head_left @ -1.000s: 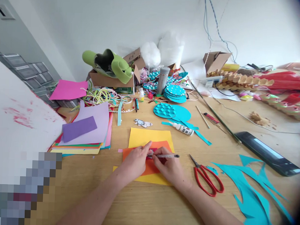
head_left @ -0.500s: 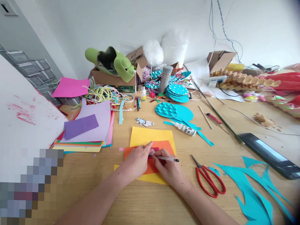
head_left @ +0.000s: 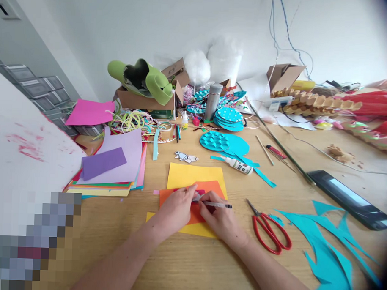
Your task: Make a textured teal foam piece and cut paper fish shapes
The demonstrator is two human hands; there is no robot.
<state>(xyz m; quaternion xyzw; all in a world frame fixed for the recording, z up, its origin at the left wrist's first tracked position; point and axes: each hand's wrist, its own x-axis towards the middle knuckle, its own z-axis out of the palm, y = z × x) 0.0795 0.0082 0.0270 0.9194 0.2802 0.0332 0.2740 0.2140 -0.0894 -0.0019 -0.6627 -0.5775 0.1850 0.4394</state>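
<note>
My right hand (head_left: 218, 215) is closed around a pen (head_left: 217, 204), its tip end down at the small papers in front of me. My left hand (head_left: 178, 204) lies stretched out on those papers, with fingertips close to the pen. Under both hands is a small dark red paper (head_left: 202, 192) with a little pale cutout (head_left: 197, 197) on it, partly covered by my fingers. They rest on an orange sheet (head_left: 211, 186), which lies over a larger yellow sheet (head_left: 195, 172).
Red-handled scissors (head_left: 269, 232) and turquoise paper scraps (head_left: 329, 247) lie to the right. A glue bottle (head_left: 239, 165) and a small paper figure (head_left: 186, 157) are beyond the sheets. Coloured paper (head_left: 117, 159) is stacked at left; a dark device (head_left: 350, 199) lies far right.
The view has shifted very slightly. My right hand and the pen have moved a tiny bit; my left hand stays in place on the papers.
</note>
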